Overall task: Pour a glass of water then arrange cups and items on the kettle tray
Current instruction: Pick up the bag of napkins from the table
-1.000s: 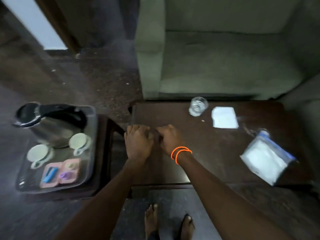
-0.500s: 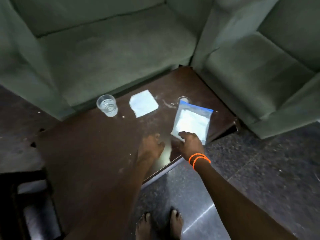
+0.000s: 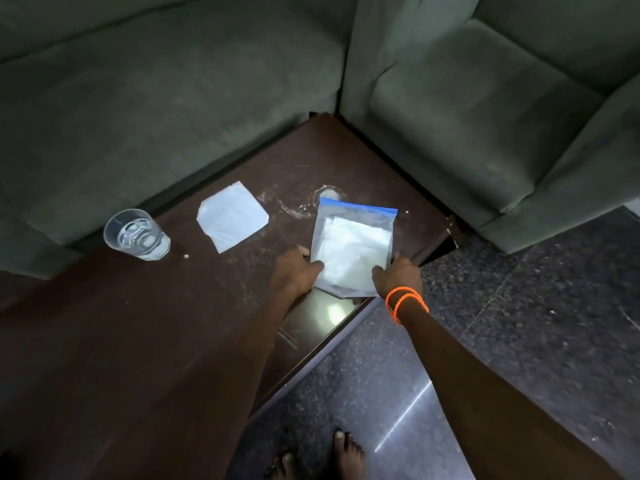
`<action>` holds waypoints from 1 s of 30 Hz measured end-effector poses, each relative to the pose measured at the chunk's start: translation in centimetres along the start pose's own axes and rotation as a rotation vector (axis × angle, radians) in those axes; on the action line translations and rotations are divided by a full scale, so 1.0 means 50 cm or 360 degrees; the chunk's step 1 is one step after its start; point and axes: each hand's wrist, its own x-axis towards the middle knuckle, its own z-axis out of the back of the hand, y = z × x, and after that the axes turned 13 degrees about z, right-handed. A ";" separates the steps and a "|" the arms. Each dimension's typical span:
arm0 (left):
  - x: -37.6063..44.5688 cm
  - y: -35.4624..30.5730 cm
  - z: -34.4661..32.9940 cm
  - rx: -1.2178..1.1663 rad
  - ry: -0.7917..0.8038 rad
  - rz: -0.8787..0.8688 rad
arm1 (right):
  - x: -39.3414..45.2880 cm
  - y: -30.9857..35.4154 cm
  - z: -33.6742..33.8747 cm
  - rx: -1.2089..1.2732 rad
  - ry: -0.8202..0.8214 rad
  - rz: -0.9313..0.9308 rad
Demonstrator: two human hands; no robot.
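We see green sofas cornering a dark wooden table. Near its right corner lies a zip-top bag of white contents; our left hand and right hand grip its near corners, thumbs on top. Left of it lies a white paper, then a glass of water, upright.
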 end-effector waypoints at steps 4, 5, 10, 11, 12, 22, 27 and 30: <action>0.020 -0.021 -0.017 -0.0479 0.0170 0.0163 | 0.034 0.007 -0.006 0.0365 -0.0014 -0.0157; 0.021 -0.026 -0.017 -0.0588 0.0213 0.0222 | 0.039 0.010 -0.004 0.0545 0.0008 -0.0214; 0.011 -0.045 0.012 -0.0988 0.0407 0.0524 | 0.052 0.038 0.007 0.1362 0.0093 -0.0465; 0.010 -0.045 0.020 -0.1020 0.0434 0.0560 | 0.051 0.047 0.011 0.1459 0.0101 -0.0481; 0.008 -0.043 0.028 -0.1068 0.0448 0.0580 | 0.049 0.055 0.012 0.1557 0.0112 -0.0493; -0.046 0.041 0.182 -0.1477 0.0359 0.0450 | -0.037 0.152 0.032 0.1358 0.0336 0.0125; -0.132 0.121 0.288 -0.1516 0.0306 0.0295 | -0.123 0.248 -0.004 0.1404 0.0526 0.0371; -0.184 0.191 0.362 -0.1617 0.0213 0.0231 | -0.185 0.314 -0.041 0.1388 0.0686 0.0496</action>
